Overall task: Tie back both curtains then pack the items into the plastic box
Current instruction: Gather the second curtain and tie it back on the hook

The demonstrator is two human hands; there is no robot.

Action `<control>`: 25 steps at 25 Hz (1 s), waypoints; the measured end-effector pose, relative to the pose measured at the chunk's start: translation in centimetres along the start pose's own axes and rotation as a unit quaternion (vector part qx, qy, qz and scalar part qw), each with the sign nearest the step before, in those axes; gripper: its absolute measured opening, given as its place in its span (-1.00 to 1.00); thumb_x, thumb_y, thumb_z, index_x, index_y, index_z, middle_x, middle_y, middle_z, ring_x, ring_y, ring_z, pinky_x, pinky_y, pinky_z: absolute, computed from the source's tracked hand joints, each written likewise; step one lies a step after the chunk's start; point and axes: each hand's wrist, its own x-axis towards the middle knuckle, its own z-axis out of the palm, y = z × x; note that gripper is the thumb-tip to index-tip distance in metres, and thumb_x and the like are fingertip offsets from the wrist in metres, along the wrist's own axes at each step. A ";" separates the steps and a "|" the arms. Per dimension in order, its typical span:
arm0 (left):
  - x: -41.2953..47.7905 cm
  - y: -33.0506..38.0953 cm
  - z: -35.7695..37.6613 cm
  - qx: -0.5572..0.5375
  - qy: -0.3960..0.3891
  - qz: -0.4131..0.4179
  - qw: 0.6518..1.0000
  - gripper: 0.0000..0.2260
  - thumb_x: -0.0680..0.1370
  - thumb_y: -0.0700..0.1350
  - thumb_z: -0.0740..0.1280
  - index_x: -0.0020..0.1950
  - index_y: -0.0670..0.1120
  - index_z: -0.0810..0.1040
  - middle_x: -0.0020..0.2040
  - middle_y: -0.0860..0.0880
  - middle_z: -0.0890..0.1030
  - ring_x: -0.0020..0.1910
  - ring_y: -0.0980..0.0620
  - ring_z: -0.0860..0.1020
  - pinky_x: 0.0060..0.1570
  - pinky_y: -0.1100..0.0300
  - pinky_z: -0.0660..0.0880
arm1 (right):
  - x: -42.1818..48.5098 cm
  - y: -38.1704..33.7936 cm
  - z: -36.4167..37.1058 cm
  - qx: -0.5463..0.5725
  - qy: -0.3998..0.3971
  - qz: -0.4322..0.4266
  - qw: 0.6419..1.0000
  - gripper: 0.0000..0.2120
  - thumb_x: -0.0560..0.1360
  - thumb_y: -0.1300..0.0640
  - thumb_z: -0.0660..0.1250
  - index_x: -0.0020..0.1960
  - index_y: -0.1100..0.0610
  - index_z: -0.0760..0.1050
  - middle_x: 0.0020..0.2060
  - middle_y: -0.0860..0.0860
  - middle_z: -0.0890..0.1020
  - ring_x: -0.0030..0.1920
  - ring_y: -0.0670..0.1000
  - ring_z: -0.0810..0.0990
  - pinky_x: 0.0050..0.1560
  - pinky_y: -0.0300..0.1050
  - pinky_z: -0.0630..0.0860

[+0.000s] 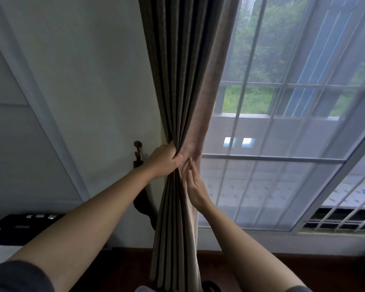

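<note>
Two bare hands meet at the gathered grey-brown pleated fabric curtain (183,91), which hangs at the left edge of the white-framed barred window (282,159) against the pale wall (82,81). The left hand (163,160) is clenched tight around the bunched folds, while the right hand (193,184) lies with fingers (190,165) straight and nearly together against the curtain's window-side edge, gripping nothing (its thumb is hidden). Just left of the left hand, a small dark wooden wall hook (137,145) carries a dark fabric tieback strap (142,199) that hangs down behind the left forearm.
</note>
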 end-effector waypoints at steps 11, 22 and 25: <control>-0.8 -2.6 -1.2 -0.185 -0.106 -0.042 0.976 -0.64 0.61 -0.18 0.10 0.40 0.02 0.30 0.24 0.09 0.44 0.26 0.13 0.38 0.14 0.36 0.26 | 7.3 -5.9 -2.8 0.264 -0.001 0.025 0.964 -0.38 0.60 -0.20 -0.26 0.41 0.09 0.30 0.30 0.03 0.48 0.33 -0.11 0.41 0.40 -0.19 0.26; 0.4 -2.7 -3.3 -0.186 0.099 -0.095 0.973 -0.68 0.43 -0.15 0.41 0.14 -0.04 0.43 -0.11 0.05 0.58 -0.17 0.15 0.56 -0.28 0.41 0.51 | 4.7 -7.2 -1.7 0.277 -0.036 0.018 0.960 -0.56 0.65 0.02 -0.27 0.00 -0.13 0.39 -0.08 -0.24 0.51 -0.18 -0.50 0.51 -0.11 -0.60 0.39; 1.2 -1.8 -4.7 -0.184 0.047 -0.145 0.971 -0.76 0.44 -0.11 0.41 0.08 -0.07 0.53 -0.18 0.10 0.55 -0.24 0.21 0.53 -0.46 0.47 0.45 | 4.2 -6.4 -0.8 0.286 -0.044 0.002 0.957 -0.53 0.65 0.06 -0.28 0.06 -0.07 0.41 -0.05 -0.17 0.55 -0.12 -0.47 0.54 -0.08 -0.58 0.40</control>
